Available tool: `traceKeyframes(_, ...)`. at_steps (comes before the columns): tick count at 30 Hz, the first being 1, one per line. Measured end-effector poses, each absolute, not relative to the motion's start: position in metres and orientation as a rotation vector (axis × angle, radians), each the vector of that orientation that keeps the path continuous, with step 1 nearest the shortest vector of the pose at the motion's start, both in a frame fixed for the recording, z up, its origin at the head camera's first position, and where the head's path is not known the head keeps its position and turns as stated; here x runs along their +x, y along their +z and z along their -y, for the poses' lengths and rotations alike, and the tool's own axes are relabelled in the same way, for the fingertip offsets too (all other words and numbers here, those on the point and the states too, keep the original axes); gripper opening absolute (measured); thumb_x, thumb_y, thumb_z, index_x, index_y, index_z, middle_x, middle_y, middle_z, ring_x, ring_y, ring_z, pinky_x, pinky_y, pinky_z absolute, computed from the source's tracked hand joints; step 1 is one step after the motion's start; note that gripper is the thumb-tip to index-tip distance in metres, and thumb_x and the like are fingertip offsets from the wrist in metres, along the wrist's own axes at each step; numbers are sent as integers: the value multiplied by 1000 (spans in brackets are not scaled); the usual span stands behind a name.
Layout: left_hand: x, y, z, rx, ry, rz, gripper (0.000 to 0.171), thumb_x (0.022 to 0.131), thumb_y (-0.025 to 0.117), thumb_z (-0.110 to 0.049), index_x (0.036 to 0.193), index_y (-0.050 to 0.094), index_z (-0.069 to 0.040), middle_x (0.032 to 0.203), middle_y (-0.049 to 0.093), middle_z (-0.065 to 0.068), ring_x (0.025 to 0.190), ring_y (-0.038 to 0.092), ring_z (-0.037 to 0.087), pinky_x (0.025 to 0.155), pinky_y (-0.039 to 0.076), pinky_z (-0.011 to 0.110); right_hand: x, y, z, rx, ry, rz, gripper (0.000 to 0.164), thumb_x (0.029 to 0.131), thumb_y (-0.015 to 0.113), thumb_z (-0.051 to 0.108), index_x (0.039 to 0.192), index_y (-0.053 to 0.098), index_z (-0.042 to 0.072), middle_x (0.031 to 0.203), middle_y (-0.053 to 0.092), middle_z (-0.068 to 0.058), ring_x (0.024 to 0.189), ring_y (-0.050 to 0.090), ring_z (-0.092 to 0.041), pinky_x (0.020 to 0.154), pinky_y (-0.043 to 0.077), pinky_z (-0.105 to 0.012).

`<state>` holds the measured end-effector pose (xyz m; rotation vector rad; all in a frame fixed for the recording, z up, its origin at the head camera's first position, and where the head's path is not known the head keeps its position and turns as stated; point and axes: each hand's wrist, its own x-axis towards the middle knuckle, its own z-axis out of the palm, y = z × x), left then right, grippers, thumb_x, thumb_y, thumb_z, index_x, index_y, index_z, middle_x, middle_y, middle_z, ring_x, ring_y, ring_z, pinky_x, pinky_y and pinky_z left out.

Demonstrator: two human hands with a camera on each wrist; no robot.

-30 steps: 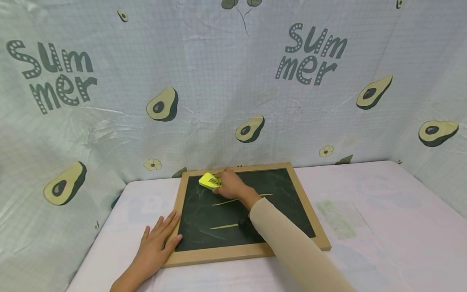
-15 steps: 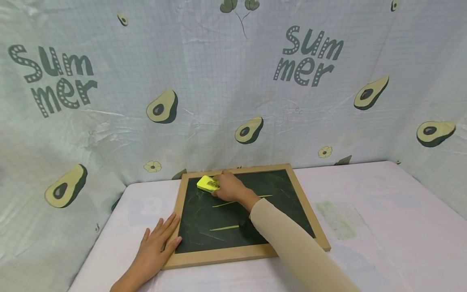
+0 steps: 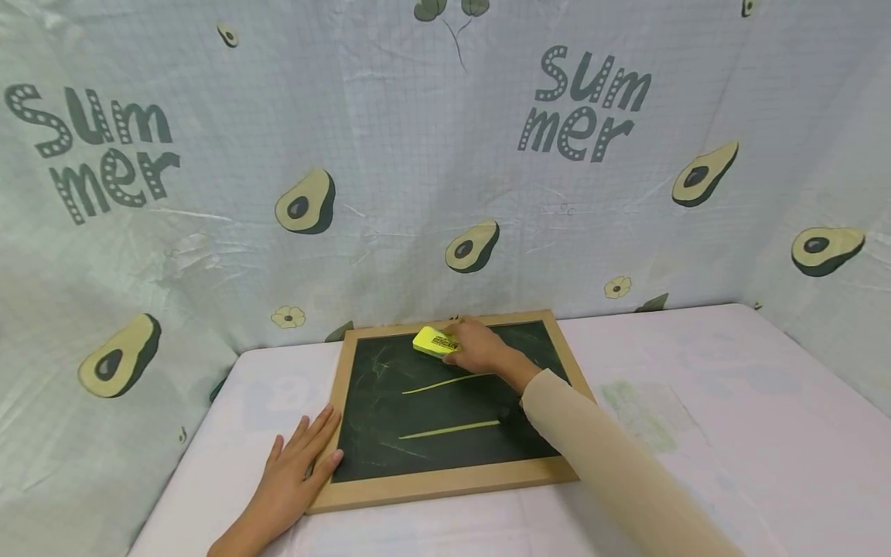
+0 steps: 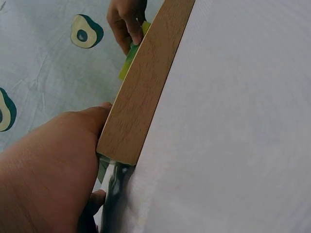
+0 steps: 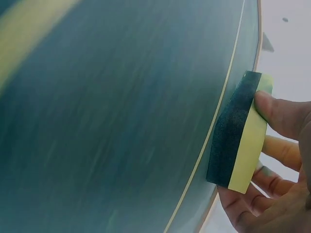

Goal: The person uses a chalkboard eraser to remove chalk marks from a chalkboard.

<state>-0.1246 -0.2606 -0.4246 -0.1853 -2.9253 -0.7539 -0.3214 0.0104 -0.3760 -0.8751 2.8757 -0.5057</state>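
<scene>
A wood-framed chalkboard (image 3: 376,456) lies on the table, with two yellow chalk lines across its dark face. My right hand (image 3: 480,346) grips a yellow board eraser (image 3: 433,341) near the board's far edge. In the right wrist view, thumb and fingers pinch the eraser (image 5: 249,150) by its yellow sides, its dark felt facing the board. On the left frame edge rests my left hand (image 3: 288,468), fingers straight and spread. The left wrist view shows that hand (image 4: 53,160) against the frame's corner (image 4: 131,111).
A pale cloth covers the table (image 3: 731,433), with a greenish smudge (image 3: 636,414) right of the board. Behind stands a cloth backdrop (image 3: 390,139) printed with avocados and lettering. My right forearm hides the board's near right corner.
My right hand has slid the eraser to the right along the top of the board. More of the lower chalk line shows now. The left hand has stayed in place.
</scene>
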Motion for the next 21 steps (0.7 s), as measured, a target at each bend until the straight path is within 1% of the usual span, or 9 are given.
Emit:
traceKeyframes(3,-124,-424,261,-188,-764,2928,59,90,41,-49,141,29,-21,146,21,-1,130,12,39,95,1,64,-325,-377,-28,-873,-540,-2880,52,83,63,31,129,49,11,124,47,-7,107,45,-22,84,40,-36)
traceKeyframes(7,-125,-424,260,-196,-777,2922,58,91,42,-48,141,28,-21,146,20,-2,131,11,39,95,0,64,-326,-376,-54,-858,-585,-2895,52,82,65,29,128,50,9,120,49,-7,100,46,-21,82,40,-36)
traceKeyframes(9,-125,-424,260,-200,-779,2922,58,91,42,-48,141,28,-21,146,21,-1,131,11,39,94,-1,64,-326,-375,-67,-844,-607,-2900,53,81,65,28,128,49,8,117,49,-9,94,47,-21,80,41,-36)
traceKeyframes(11,-125,-423,260,-200,-775,2922,58,91,41,-48,141,28,-21,146,21,-1,130,12,39,94,0,64,-325,-375,-80,-830,-630,-2898,54,81,65,27,128,49,6,116,49,-11,92,47,-22,79,41,-38)
traceKeyframes(17,-125,-423,261,-203,-780,2922,58,91,41,-48,141,28,-21,146,20,-1,130,11,39,94,-1,65,-324,-374,-112,-803,-637,-2902,55,83,64,27,129,46,3,123,46,-15,103,46,-26,86,39,-42)
traceKeyframes(21,-125,-423,260,-204,-788,2922,58,91,41,-48,141,28,-22,146,20,0,130,11,40,94,-1,65,-323,-374,-126,-752,-635,-2912,57,82,64,28,129,46,2,122,44,-17,100,47,-27,84,40,-43)
